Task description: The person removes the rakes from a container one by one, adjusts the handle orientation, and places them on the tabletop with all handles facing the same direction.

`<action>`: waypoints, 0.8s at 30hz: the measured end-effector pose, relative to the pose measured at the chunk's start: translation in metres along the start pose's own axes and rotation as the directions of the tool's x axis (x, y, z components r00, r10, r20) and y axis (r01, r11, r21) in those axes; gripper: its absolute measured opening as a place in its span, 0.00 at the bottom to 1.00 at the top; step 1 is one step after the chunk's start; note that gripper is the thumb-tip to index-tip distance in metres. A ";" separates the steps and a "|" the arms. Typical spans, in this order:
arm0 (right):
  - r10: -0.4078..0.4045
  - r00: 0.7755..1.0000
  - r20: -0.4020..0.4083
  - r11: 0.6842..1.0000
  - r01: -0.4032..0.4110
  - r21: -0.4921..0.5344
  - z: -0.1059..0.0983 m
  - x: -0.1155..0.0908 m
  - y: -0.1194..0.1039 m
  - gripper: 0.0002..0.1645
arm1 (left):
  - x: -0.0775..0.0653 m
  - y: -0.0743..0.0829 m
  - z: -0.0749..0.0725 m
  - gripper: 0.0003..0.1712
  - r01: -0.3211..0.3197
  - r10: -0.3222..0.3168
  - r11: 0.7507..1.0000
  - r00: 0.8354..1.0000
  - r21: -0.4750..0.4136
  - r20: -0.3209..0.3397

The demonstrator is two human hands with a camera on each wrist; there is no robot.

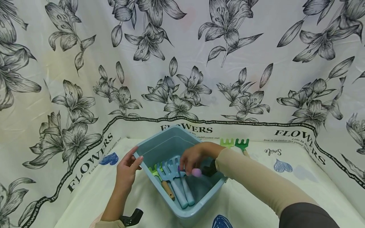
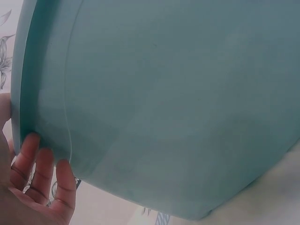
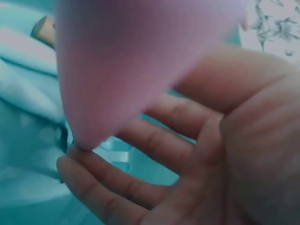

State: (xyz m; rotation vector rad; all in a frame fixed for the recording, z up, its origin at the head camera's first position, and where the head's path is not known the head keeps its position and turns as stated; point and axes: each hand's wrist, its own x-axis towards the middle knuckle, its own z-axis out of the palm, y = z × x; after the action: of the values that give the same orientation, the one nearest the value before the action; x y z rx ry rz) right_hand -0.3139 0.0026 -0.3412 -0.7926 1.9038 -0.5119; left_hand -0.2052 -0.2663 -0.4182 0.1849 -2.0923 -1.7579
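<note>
My left hand (image 1: pixel 128 167) grips the rim of a blue-grey plastic bin (image 1: pixel 178 207) at its left corner. In the left wrist view its fingers (image 2: pixel 65 187) are against the bin's outer wall. Inside the bin, my right hand (image 1: pixel 194 158) holds a tool with a pinkish-purple handle (image 1: pixel 196 172); most of the tool is hidden by the hand. That handle fills the top of the right wrist view, blurred. Beside it in the bin lie light blue hand forks (image 1: pixel 169 172) and a green rake with a wooden handle (image 1: pixel 168 190).
Behind the bin, a light green rake (image 1: pixel 227 143) and a dark green rake (image 1: pixel 241 144) lie on the white printed cloth (image 1: pixel 256 190). A flower-patterned curtain (image 1: pixel 182 47) hangs at the back and sides.
</note>
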 end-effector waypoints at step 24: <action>-0.198 0.903 -0.382 0.976 0.147 -0.158 0.012 -0.033 0.016 0.22 | -0.001 0.001 -0.001 0.31 0.016 -0.017 1.000 1.000 0.010 0.017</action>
State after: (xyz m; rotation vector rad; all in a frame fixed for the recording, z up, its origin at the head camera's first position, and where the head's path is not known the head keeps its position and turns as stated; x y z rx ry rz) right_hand -0.2981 0.0373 -0.3360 -1.0062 2.2680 -0.7101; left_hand -0.2033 -0.2667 -0.4173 0.1912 -2.1174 -1.7649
